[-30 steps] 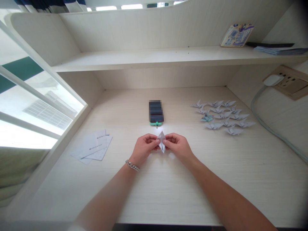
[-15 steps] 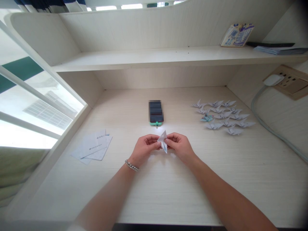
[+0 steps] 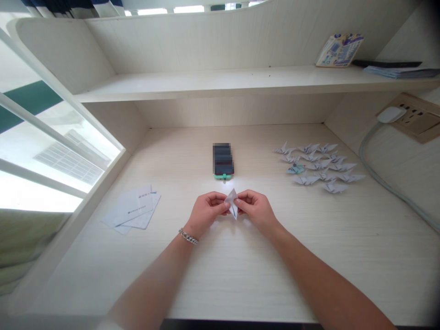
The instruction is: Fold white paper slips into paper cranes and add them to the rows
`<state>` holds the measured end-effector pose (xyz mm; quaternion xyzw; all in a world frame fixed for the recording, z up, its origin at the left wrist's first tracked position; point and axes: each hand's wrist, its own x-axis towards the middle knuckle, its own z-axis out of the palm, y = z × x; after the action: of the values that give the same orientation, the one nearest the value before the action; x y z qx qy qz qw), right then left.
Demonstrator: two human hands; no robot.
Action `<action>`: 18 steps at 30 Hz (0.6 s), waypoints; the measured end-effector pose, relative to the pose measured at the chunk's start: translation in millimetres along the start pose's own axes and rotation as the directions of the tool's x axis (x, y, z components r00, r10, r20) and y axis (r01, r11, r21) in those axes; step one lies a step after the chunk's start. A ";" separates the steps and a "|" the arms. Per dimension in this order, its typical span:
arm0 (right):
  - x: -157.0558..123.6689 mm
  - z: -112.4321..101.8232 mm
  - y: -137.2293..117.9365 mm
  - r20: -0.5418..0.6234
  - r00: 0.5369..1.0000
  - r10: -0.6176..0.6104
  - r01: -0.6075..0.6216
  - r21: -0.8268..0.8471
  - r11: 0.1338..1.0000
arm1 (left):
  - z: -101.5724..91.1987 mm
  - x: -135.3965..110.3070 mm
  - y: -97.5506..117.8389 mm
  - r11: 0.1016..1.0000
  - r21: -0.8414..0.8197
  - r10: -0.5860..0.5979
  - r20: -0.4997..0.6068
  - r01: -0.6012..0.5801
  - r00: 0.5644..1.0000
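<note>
A small folded piece of white paper is pinched between both my hands just above the pale wooden desk. My left hand, with a chain bracelet at the wrist, grips its left side with fingers curled. My right hand grips the right side the same way. The paper is pointed at top and bottom. A phone lies flat on the desk just beyond the hands.
Several folded paper cranes lie grouped at the right of the desk. A small stack of paper sheets lies at the left near the window frame. A shelf above holds a packet. A cable runs from a wall socket at right.
The folded paper has tilted and shifted slightly between my fingers; both hands stay in the same place on it.
</note>
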<state>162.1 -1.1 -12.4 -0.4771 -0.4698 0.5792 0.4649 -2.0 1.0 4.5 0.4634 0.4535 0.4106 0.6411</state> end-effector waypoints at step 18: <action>-1.2 1.5 1.1 0.024 1.000 0.003 -0.005 0.072 0.997 | 5.3 -3.1 -0.8 0.996 0.077 0.035 0.059 -0.039 0.998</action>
<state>160.6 -2.7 -13.2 -0.4539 -0.4530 0.6024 0.4752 2.4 -3.3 5.2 0.5080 0.4417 0.3909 0.6277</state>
